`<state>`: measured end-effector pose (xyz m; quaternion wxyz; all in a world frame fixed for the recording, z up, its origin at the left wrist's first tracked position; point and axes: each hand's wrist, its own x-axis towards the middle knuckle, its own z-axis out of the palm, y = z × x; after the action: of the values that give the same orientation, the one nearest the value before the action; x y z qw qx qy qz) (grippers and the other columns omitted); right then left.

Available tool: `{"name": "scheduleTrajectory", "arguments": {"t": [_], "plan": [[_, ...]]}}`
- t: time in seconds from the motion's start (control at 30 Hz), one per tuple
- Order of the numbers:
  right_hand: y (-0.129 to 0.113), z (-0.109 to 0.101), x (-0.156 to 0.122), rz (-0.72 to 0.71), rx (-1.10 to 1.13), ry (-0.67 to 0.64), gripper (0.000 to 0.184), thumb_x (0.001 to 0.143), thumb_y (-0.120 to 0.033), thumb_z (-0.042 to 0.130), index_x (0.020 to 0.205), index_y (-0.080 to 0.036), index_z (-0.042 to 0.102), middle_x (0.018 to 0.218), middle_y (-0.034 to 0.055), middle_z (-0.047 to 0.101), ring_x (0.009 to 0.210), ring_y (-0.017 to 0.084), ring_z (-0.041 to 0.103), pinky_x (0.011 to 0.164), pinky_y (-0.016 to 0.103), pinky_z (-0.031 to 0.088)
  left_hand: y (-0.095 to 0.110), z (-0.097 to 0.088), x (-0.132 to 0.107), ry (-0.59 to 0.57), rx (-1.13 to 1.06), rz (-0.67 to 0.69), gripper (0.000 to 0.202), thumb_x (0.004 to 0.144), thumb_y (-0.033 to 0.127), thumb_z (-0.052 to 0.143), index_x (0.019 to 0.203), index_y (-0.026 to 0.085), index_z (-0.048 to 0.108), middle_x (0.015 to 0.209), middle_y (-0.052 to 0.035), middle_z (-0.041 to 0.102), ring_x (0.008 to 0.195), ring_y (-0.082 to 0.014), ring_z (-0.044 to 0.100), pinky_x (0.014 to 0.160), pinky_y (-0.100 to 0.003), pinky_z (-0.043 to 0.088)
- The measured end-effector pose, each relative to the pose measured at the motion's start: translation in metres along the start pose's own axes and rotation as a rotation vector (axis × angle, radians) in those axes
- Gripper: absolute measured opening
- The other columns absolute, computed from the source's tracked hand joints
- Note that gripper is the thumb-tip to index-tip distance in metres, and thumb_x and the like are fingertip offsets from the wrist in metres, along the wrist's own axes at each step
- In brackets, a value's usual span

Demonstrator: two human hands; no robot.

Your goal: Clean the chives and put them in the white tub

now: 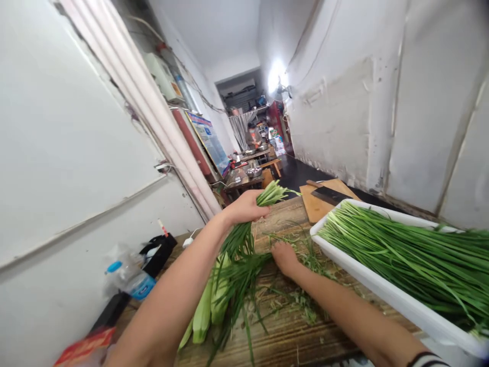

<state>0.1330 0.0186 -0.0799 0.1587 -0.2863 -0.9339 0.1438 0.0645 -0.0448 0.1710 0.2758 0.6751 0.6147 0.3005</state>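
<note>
My left hand (246, 206) is closed around a bunch of long green chives (267, 194), gripping it near the pale cut ends; the leaves hang down toward me over the wooden table (282, 336). My right hand (284, 257) rests low on the table among loose chive leaves (244, 275), fingers curled on the strands. Just right of it stands a white tray (382, 290) heaped with more chives (412, 255).
A wooden cutting board (319, 206) with a cleaver (328, 194) lies at the table's far end. Pale green vegetables (204, 311) lie under my left arm. A plastic bottle (132, 278) and a black object (158, 252) sit by the left wall. A narrow cluttered corridor runs ahead.
</note>
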Motion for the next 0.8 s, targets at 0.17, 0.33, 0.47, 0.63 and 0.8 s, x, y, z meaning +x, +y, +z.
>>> {"name": "scheduleTrajectory", "arguments": {"t": [0.17,0.33,0.47,0.63,0.8], "plan": [[0.005,-0.023,0.010,0.018,0.228,0.039,0.026,0.075,-0.009,0.056,0.099,-0.010,0.065,0.107,0.0227,0.063,0.110,0.033,0.052,0.093,0.047,0.036,0.006,0.002,-0.010,0.023,-0.057,-0.055,0.015,0.059,0.007,0.059,0.071,0.016,0.057,0.050,0.0069,0.058,0.038,-0.0067,0.045,0.036,-0.016,0.032],[-0.023,-0.055,-0.013,-0.105,0.746,0.116,0.049,0.079,-0.023,0.047,0.129,-0.022,0.046,0.120,0.0076,0.061,0.108,0.021,0.057,0.087,0.036,0.044,-0.031,0.023,-0.010,0.103,-0.162,-0.215,0.009,0.070,0.007,0.059,0.066,0.014,0.055,0.049,0.0054,0.054,0.037,-0.0063,0.045,0.038,-0.018,0.035],[-0.063,-0.057,-0.032,0.053,1.851,0.014,0.043,0.065,-0.030,0.068,0.106,-0.021,0.057,0.089,0.0033,0.070,0.075,0.019,0.065,0.067,0.031,0.048,-0.065,0.055,0.005,0.131,-0.228,-0.395,0.021,0.089,0.030,0.056,0.102,0.013,0.059,0.090,-0.0033,0.064,0.069,-0.0124,0.061,0.061,-0.028,0.053],[-0.094,-0.024,-0.039,0.469,2.025,0.049,0.030,0.058,-0.029,0.076,0.062,-0.018,0.048,0.040,-0.0077,0.048,0.035,0.007,0.042,0.043,0.021,0.037,-0.089,0.097,0.019,0.103,-0.293,-0.562,0.033,0.089,0.033,0.056,0.118,0.016,0.055,0.116,-0.0084,0.059,0.096,-0.0206,0.061,0.081,-0.041,0.052],[-0.075,-0.015,-0.044,0.610,2.147,0.010,0.030,0.076,-0.029,0.064,0.065,-0.020,0.038,0.040,-0.0109,0.040,0.030,0.003,0.029,0.036,0.016,0.027,-0.111,0.107,0.020,0.036,-0.380,-0.629,0.036,0.082,0.047,0.060,0.096,0.014,0.062,0.089,-0.0064,0.067,0.079,-0.0190,0.064,0.071,-0.033,0.051]]}}
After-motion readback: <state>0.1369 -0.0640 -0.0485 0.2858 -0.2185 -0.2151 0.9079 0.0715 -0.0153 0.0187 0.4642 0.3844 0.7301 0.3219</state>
